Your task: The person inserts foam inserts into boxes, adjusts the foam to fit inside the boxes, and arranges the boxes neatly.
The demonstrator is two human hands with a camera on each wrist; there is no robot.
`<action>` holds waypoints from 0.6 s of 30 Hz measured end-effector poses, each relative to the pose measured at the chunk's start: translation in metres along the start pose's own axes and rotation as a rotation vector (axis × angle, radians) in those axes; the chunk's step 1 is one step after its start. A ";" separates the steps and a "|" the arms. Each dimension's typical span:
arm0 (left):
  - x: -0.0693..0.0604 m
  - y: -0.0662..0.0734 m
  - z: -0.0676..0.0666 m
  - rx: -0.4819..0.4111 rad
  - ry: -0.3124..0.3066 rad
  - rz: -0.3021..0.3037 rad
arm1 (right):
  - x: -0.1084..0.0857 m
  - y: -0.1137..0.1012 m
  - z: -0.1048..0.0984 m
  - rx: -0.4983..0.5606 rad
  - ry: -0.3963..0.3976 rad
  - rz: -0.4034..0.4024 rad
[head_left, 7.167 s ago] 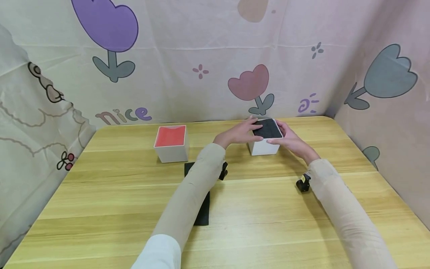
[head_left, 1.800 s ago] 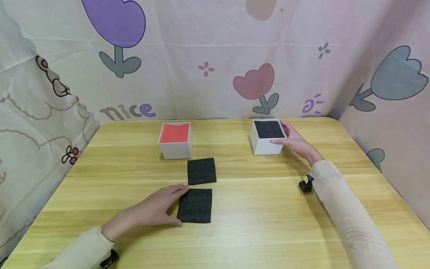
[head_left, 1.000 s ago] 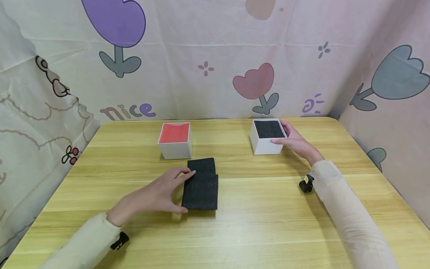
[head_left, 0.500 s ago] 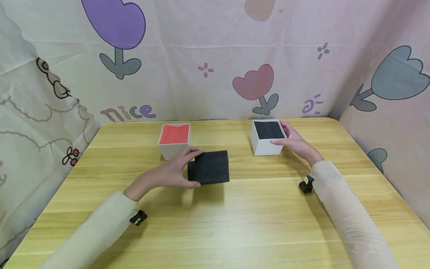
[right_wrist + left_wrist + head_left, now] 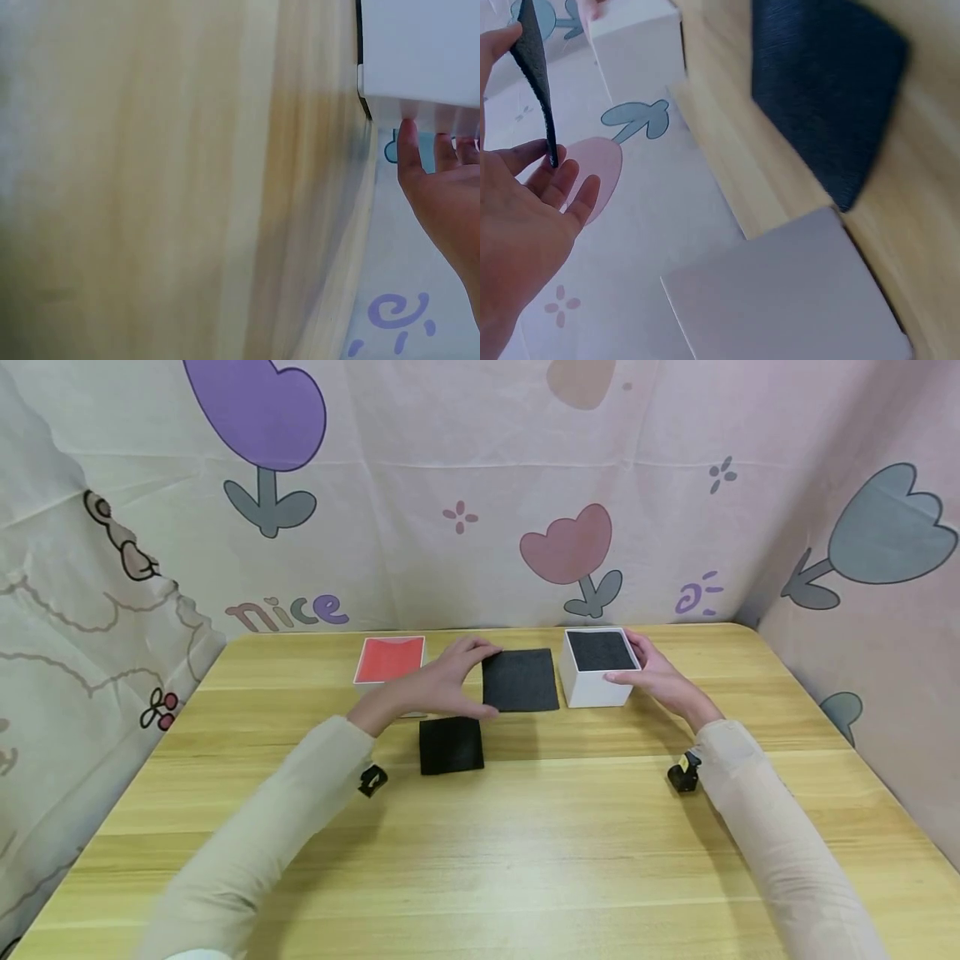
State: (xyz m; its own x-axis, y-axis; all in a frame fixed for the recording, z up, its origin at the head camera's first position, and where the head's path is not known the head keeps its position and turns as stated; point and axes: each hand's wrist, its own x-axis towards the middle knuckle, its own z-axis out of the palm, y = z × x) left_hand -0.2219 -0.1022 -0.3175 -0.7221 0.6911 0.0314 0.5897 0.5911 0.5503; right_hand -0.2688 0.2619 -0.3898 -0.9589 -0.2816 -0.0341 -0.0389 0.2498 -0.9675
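My left hand (image 5: 438, 687) pinches a thin black felt square (image 5: 521, 681) by its left side, thumb at the near edge and fingers at the far edge. In the left wrist view the felt square (image 5: 536, 75) appears nearly edge-on, held off the table. To its right stands a white box (image 5: 597, 688) with a dark square piece filling its top. My right hand (image 5: 663, 681) grips that box's right side, thumb along the front. The right wrist view shows fingertips (image 5: 407, 139) against the white wall. Another black felt square (image 5: 452, 750) lies flat on the table below my left hand.
A second white box (image 5: 388, 660) with a red top stands at the back left, partly hidden behind my left hand. A flower-printed cloth (image 5: 420, 460) hangs along the table's back edge. The wooden table (image 5: 540, 852) stretches toward me.
My left hand has picked up the nearer felt square and carried it over the other one, up and right toward the right-hand box. Seconds earlier both hands were on that box. My right hand stays there.
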 end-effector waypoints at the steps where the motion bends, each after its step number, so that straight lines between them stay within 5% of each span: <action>1: 0.005 0.000 -0.001 0.012 0.005 -0.002 | 0.000 0.000 0.000 -0.002 -0.001 0.000; 7: 0.037 -0.002 0.003 0.056 0.010 -0.037 | -0.001 -0.001 0.001 -0.005 -0.004 -0.001; 18: 0.088 0.006 0.007 0.078 -0.075 -0.094 | 0.000 0.000 0.001 0.006 0.002 0.006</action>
State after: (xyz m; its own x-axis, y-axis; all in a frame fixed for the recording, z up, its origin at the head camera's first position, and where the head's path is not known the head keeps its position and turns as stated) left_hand -0.2792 -0.0354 -0.3171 -0.7481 0.6586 -0.0810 0.5492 0.6831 0.4814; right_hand -0.2685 0.2613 -0.3898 -0.9598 -0.2781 -0.0389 -0.0319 0.2456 -0.9689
